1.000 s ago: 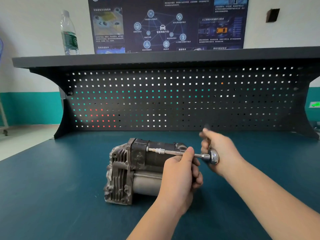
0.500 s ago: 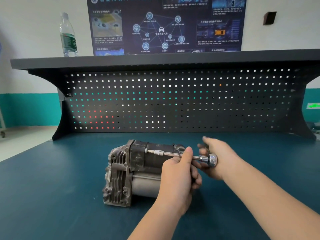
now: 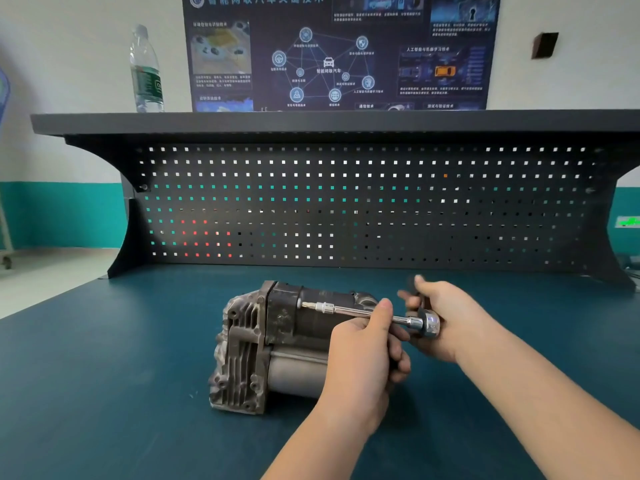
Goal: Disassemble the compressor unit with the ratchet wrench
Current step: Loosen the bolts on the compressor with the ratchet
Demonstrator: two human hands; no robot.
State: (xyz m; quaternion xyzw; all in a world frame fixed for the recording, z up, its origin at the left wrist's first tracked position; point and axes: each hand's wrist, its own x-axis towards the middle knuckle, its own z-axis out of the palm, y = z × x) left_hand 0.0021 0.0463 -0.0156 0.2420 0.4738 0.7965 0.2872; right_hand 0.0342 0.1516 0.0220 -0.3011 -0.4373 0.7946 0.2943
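Observation:
The grey, grimy compressor unit [image 3: 256, 344] lies on its side on the dark teal bench, its finned casting facing left. A chrome ratchet wrench [image 3: 427, 323] with a long extension bar [image 3: 346, 310] reaches leftward to a bolt on the compressor's dark upper body. My left hand [image 3: 363, 355] holds the compressor's right end, thumb up against the extension bar. Behind the ratchet head, my right hand [image 3: 446, 317] grips the wrench handle, which points up and away and is mostly hidden by the fingers.
A black pegboard back panel [image 3: 346, 209] with a shelf on top closes off the rear of the bench. A plastic water bottle [image 3: 146, 72] stands on the shelf at the left. The teal bench surface [image 3: 104, 375] spreads around the compressor.
My right hand has swung the wrench handle down and back up in a ratcheting stroke. My left hand and the compressor stay where they were.

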